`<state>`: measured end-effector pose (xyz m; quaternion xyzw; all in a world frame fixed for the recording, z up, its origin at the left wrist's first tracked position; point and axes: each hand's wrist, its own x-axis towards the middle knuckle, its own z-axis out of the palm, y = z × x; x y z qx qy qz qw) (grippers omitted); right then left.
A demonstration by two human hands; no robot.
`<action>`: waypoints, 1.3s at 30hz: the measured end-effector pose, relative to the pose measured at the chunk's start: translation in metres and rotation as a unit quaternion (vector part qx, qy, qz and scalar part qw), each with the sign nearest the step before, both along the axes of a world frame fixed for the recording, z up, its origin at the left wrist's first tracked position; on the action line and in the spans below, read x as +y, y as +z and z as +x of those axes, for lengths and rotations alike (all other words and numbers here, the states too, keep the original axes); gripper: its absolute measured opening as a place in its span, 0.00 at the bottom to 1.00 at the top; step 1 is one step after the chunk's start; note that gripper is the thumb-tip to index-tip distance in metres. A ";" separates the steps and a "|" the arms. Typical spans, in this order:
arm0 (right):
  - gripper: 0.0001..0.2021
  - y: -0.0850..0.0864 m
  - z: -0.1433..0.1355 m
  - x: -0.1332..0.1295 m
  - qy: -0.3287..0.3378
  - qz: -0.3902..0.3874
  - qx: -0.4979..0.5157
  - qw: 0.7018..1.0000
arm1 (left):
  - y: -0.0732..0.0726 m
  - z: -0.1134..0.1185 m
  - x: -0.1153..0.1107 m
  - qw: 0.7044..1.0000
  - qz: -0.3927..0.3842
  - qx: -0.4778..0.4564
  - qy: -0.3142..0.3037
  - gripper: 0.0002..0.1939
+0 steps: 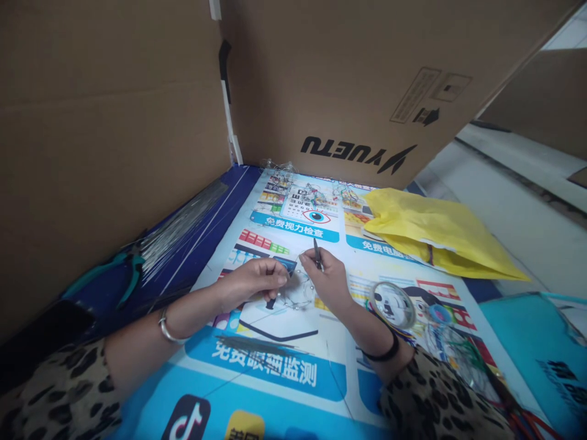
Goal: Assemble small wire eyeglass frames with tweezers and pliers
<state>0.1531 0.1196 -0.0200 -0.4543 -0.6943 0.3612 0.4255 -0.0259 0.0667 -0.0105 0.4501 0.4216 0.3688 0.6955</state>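
Note:
Near the middle of the printed sheet, my left hand (257, 281) is closed in a pinch on a thin wire piece (298, 293) with small beads, which spans the gap between my hands. My right hand (326, 278), a little to the right, is closed around a slim dark pen-like tool (317, 252) whose tip points up and away. Its thumb and forefinger meet close to the wire's upper end. Below both hands, a small bunch of thin wires (257, 346) lies on the sheet.
Long wires (183, 223) and teal-handled pliers (131, 275) lie left. Cardboard walls (348, 79) stand behind and left. Wire tangles (316, 194) lie at the back. To the right are a yellow bag (426, 229), a tape roll (393, 305) and a blue bag (536, 342).

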 end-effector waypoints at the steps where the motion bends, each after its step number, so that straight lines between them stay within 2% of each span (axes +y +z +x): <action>1: 0.08 0.000 0.000 0.000 0.000 -0.003 0.004 1.000 | 0.001 0.000 0.000 1.000 0.002 0.005 -0.003 0.11; 13: 0.09 -0.001 -0.002 0.001 -0.010 -0.024 0.018 1.000 | 0.001 0.001 0.001 1.000 0.011 0.015 -0.010 0.12; 20: 0.08 -0.001 0.000 0.001 -0.002 -0.017 0.017 1.000 | 0.003 0.002 0.001 1.000 -0.012 0.008 -0.004 0.14; 39: 0.09 -0.002 0.000 0.000 -0.006 -0.003 0.010 1.000 | 0.000 0.001 0.002 0.998 -0.042 -0.025 0.049 0.13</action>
